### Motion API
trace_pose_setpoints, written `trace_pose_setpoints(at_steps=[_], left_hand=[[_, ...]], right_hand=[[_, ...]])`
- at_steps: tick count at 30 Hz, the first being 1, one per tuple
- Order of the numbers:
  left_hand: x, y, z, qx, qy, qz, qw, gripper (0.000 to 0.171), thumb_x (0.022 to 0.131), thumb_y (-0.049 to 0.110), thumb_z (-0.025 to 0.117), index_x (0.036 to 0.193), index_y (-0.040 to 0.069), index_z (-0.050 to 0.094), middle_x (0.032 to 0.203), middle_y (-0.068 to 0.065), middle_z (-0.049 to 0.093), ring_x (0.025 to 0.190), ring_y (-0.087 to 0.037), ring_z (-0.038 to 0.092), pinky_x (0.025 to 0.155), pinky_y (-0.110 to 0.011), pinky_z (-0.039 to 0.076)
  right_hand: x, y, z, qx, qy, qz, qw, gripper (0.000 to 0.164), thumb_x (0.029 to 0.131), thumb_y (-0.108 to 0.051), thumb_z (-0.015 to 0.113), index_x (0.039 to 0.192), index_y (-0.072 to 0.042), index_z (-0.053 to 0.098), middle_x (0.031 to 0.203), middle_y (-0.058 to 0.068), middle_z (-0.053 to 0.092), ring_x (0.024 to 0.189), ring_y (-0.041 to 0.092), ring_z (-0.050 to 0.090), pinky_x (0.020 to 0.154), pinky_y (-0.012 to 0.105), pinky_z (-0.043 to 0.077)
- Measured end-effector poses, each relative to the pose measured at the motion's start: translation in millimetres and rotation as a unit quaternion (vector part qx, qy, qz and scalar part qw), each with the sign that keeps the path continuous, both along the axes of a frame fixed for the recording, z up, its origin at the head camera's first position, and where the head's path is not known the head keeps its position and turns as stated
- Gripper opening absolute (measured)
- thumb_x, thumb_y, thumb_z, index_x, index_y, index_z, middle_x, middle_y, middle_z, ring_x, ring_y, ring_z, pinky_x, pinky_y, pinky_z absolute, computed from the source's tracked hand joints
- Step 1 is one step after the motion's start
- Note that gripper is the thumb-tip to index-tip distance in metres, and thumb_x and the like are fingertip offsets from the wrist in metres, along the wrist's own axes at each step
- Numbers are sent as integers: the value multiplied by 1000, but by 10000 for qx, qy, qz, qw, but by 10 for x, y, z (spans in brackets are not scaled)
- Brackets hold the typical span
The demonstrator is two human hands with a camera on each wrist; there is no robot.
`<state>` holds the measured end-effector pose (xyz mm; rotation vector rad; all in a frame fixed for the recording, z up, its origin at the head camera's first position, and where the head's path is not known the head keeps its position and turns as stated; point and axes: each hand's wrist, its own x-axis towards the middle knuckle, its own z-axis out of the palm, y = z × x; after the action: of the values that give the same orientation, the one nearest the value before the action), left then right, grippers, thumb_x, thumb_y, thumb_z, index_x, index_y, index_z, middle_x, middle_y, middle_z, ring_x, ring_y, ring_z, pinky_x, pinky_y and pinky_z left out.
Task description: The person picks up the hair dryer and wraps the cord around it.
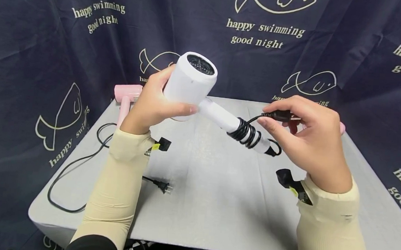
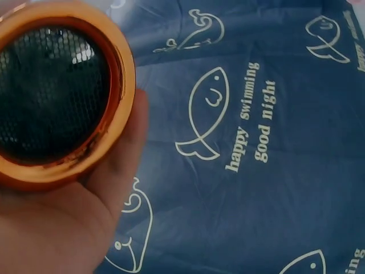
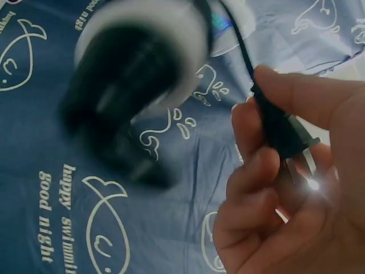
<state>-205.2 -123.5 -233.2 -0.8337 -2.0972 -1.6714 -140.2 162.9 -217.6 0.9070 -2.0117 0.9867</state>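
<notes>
A white hair dryer (image 1: 189,87) is held up above the table, tilted, its handle slanting down to the right. My left hand (image 1: 154,101) grips its barrel, thumb along the near side. In the left wrist view the barrel's copper-coloured ring (image 2: 128,85) surrounds a dark mesh. Several turns of black cord (image 1: 244,133) wrap the lower handle. Between thumb and fingers my right hand (image 1: 309,137) pinches the cord's two-pin plug (image 3: 282,131), prongs pointing toward the palm. A short stretch of cord runs from the plug to the wraps. The handle's end is blurred in the right wrist view.
A pink hair dryer (image 1: 126,93) stands at the table's left, partly behind my left arm. Its black cord (image 1: 52,186) loops near the left edge, and a plug (image 1: 163,186) lies near the middle. Part of a pink object (image 1: 342,128) shows behind my right hand. Dark blue printed cloth (image 1: 201,19) hangs behind.
</notes>
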Motion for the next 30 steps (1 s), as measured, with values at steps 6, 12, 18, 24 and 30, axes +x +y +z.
trace_pose_setpoints(at_steps=[6, 12, 18, 24, 30], left_hand=[[6, -43, -28, 282, 49, -868, 9958, 63, 53, -5, 82, 112, 8, 65, 94, -11, 65, 79, -31, 58, 70, -37, 49], [-62, -61, -101, 672, 84, -1410, 9877, 67, 48, -7, 80, 112, 4, 65, 93, -14, 66, 78, -31, 58, 70, -38, 48], [-97, -21, -132, 1415, -6, -1431, 9795, 64, 53, -4, 75, 115, 3, 62, 98, -14, 67, 83, -29, 61, 74, -37, 51], [-87, 100, -110, 2226, -154, -1506, 9631, 59, 59, -4, 68, 117, -1, 59, 104, -16, 65, 91, -30, 62, 81, -38, 51], [-78, 175, -88, 2481, -509, -1225, 9596, 51, 66, -3, 67, 117, -1, 58, 105, -16, 64, 94, -29, 61, 83, -39, 51]], right_hand=[[-79, -13, -38, 201, -377, 533, 9977, 23, 69, 7, 78, 88, -4, 74, 81, 8, 65, 73, 11, 53, 58, 19, 41], [-174, -57, -148, 464, -925, 992, 9897, 25, 72, 7, 76, 94, -4, 75, 89, 9, 56, 84, 19, 49, 70, 24, 40], [-274, -127, -208, 356, -807, 1319, 9873, 17, 82, 7, 66, 96, 1, 73, 89, 10, 59, 84, 19, 53, 72, 22, 42], [-342, -229, -301, -586, -806, 1839, 9779, 18, 93, 1, 53, 96, 11, 68, 86, 10, 67, 73, 13, 57, 61, 20, 46], [-368, -242, -313, -1436, -1187, 2667, 9456, 17, 87, 8, 54, 100, 19, 55, 82, 8, 71, 61, 17, 62, 51, 27, 48]])
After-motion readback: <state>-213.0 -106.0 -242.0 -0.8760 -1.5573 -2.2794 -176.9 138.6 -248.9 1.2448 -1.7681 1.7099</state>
